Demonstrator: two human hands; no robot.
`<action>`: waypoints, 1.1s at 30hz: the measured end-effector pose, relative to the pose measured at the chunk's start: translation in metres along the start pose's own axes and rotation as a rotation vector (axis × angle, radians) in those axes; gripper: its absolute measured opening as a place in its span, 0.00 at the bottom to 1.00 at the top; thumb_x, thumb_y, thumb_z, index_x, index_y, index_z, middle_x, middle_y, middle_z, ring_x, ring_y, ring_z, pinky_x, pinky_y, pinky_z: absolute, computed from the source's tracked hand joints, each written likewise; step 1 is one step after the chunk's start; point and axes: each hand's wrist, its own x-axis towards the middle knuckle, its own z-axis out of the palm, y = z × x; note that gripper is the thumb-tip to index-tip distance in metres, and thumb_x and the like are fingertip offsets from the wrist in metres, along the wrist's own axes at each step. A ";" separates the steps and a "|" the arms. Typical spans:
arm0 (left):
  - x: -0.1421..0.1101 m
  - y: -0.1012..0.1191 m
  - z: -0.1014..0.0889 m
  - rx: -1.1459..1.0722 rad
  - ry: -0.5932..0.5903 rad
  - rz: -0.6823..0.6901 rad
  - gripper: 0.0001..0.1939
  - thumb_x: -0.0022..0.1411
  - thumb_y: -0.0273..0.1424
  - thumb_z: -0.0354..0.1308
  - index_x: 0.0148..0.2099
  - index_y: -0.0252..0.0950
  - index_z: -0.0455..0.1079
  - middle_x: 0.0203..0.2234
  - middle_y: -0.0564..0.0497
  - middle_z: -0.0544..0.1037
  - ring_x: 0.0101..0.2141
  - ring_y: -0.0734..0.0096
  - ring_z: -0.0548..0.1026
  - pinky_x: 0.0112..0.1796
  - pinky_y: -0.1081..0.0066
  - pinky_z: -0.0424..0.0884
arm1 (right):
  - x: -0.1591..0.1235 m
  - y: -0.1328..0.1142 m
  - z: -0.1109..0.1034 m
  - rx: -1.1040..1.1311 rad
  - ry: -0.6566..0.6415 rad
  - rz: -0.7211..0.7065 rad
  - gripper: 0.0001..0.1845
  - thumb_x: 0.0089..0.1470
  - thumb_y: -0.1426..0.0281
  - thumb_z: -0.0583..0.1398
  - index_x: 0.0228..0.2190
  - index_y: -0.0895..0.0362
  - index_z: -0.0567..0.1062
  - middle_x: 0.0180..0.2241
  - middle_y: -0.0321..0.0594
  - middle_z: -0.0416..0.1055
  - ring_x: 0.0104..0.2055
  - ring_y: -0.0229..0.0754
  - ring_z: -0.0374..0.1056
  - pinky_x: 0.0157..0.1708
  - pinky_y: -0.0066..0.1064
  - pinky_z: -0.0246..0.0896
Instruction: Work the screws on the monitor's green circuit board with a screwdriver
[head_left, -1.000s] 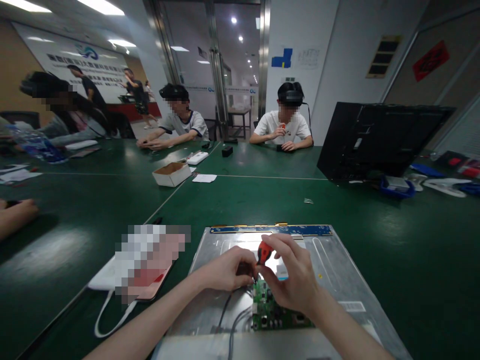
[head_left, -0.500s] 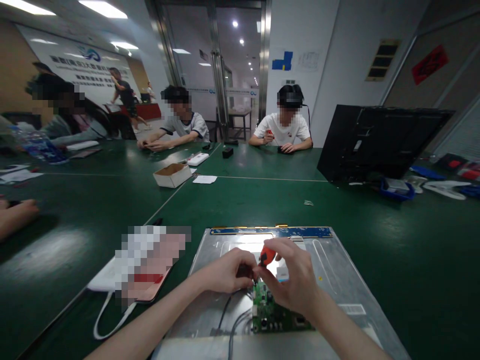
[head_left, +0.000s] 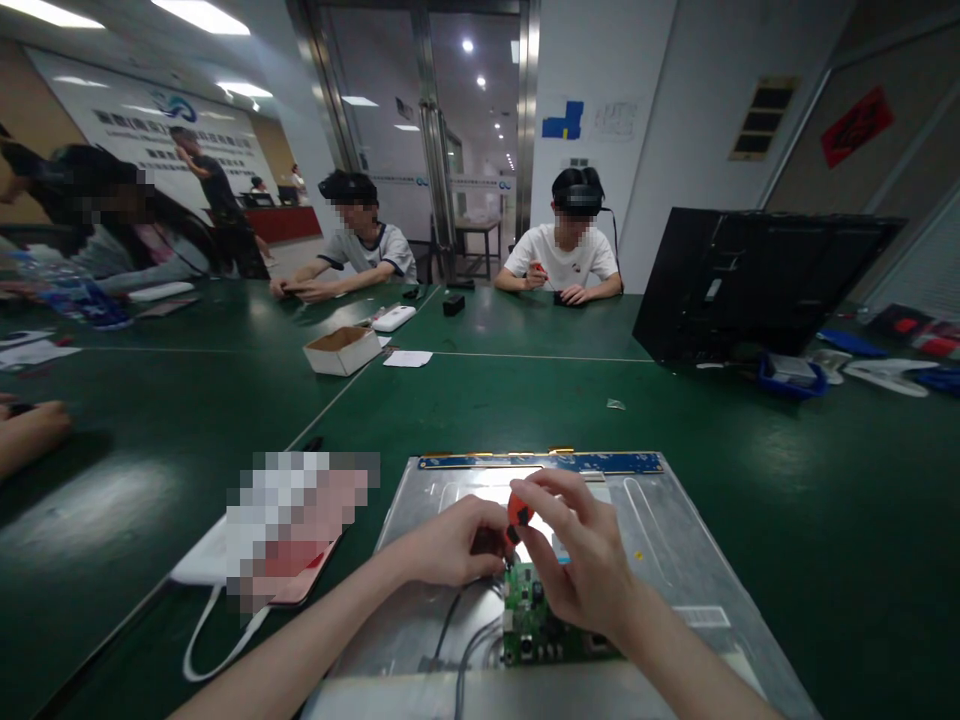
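Observation:
My right hand (head_left: 589, 550) grips the red and black handle of a screwdriver (head_left: 519, 508), held steeply above the upper left corner of a green circuit board (head_left: 529, 620). Beside it, my left hand (head_left: 457, 540) is closed with its fingertips pinched close to that corner; what they hold, if anything, is hidden. The board lies on a silvery metal panel (head_left: 675, 560), partly covered by my right hand. Dark cables (head_left: 463, 665) run along the board's left side. A blue circuit strip (head_left: 622, 463) lines the panel's far edge.
Left of the panel lie a white pouch (head_left: 199, 550) and a pink phone-like thing (head_left: 300, 580), partly blurred. Farther off stand an open carton (head_left: 341, 355) and a black monitor (head_left: 757, 285). Other people sit around the green table (head_left: 517, 400); a co-worker's hand (head_left: 34, 428) shows at far left.
The screwdriver handle has tilted slightly left and my right fingers have shifted around it. My left hand stays in place. A person standing in the background has moved left.

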 end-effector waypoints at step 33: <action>0.001 0.003 -0.001 -0.045 -0.007 0.050 0.04 0.51 0.23 0.58 0.32 0.33 0.70 0.26 0.54 0.71 0.27 0.72 0.68 0.29 0.74 0.64 | -0.002 0.001 0.006 0.018 0.144 -0.036 0.22 0.58 0.76 0.59 0.53 0.58 0.61 0.42 0.49 0.74 0.39 0.44 0.73 0.36 0.36 0.73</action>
